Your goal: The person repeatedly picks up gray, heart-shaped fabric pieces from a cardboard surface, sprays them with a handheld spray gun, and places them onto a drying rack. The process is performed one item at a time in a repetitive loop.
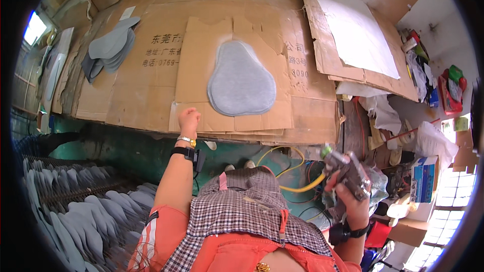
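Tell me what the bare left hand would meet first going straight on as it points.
Probably the flat brown cardboard sheet, passing left of the pear-shaped grey pad; how high the left hand is above the sheet is unclear, so it might clear it.

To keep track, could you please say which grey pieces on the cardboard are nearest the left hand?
The central grey pieces, together pear-shaped; the fanned grey stack lies farther left.

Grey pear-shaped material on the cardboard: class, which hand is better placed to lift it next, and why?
Probably the left hand: it is by the cardboard's near edge, closer to the grey material, and shows no tool. The right hand holds a metal spray gun, farther off.
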`<state>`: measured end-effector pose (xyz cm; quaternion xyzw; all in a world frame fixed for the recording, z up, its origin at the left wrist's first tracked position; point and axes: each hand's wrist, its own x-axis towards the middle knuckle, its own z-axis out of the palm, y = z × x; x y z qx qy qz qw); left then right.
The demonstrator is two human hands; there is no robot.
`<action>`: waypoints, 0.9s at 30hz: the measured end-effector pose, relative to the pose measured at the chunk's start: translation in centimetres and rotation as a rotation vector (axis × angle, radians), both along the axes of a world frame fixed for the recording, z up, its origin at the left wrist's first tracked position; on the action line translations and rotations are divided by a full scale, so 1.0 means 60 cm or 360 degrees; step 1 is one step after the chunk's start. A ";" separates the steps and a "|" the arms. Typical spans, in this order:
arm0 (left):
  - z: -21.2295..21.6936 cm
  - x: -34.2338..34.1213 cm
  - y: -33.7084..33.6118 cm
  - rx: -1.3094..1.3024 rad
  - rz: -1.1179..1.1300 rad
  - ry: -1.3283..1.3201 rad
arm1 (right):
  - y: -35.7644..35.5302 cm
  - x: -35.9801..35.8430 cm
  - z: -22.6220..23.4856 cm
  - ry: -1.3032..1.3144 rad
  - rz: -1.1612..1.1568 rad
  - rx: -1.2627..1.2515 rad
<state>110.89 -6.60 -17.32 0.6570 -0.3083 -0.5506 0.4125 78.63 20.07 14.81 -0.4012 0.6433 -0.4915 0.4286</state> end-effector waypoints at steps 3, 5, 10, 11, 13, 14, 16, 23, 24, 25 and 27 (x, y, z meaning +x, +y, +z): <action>-0.017 -0.034 -0.014 -0.0070 -0.0113 -0.0261 | -0.035 0.005 0.000 0.0000 -0.0101 -0.0088; -0.027 -0.047 -0.026 -0.0102 -0.0183 -0.0486 | -0.027 -0.007 0.000 0.0017 -0.0007 -0.0003; -0.050 -0.074 -0.048 -0.0162 -0.0443 -0.0885 | 0.007 -0.035 -0.008 0.0153 0.0194 0.0195; -0.047 -0.083 -0.056 -0.0188 -0.0467 -0.0917 | 0.002 -0.034 -0.007 0.0134 0.0188 0.0181; -0.039 -0.096 -0.065 -0.0239 -0.0524 -0.0996 | -0.027 -0.025 -0.006 0.0027 0.0054 0.0032; -0.034 -0.105 -0.059 -0.0215 -0.0571 -0.1076 | -0.031 -0.022 -0.008 0.0023 0.0004 0.0014; -0.009 -0.119 -0.062 -0.0199 -0.0645 -0.1245 | -0.033 -0.020 -0.006 -0.0027 0.0046 -0.0014; -0.018 -0.142 -0.062 -0.0204 -0.0617 -0.1531 | 0.032 -0.037 -0.013 -0.0037 -0.0039 0.0086; -0.013 -0.145 -0.058 -0.0243 -0.0618 -0.1580 | 0.036 -0.042 -0.012 -0.0031 -0.0101 0.0127; -0.009 -0.149 -0.054 -0.0281 -0.0620 -0.1628 | 0.041 -0.044 -0.014 -0.0021 -0.0018 0.0139; -0.001 -0.154 -0.050 -0.0321 -0.0605 -0.1617 | 0.051 -0.048 -0.022 -0.0006 0.0146 0.0155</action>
